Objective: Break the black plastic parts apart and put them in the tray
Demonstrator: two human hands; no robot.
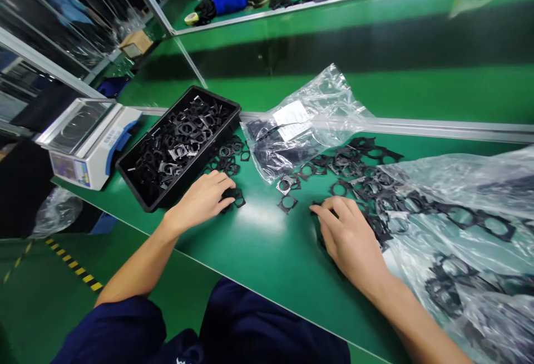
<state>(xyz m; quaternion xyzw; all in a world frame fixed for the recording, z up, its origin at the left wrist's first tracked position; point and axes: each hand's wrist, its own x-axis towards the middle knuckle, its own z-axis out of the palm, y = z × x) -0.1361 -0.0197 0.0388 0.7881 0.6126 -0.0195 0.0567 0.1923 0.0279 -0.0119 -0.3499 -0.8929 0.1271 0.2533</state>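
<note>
My left hand [204, 200] lies on the green table [258, 241] beside a black tray [137, 177] filled with small black frame parts. Its fingers are curled over a small black frame piece [237, 198]. My right hand [348, 236] rests palm down at the edge of a scatter of loose black ring-shaped parts [354, 175], fingers together and pressing on dark pieces that are mostly hidden beneath it. A single loose frame part [287, 203] lies between the two hands.
A clear plastic bag with a white label [300, 122] holds more black parts behind the scatter. A large crumpled plastic sheet [471, 230] covers the right side. A digital scale [89, 141] stands left of the tray. A metal rail [438, 127] borders the table's far edge.
</note>
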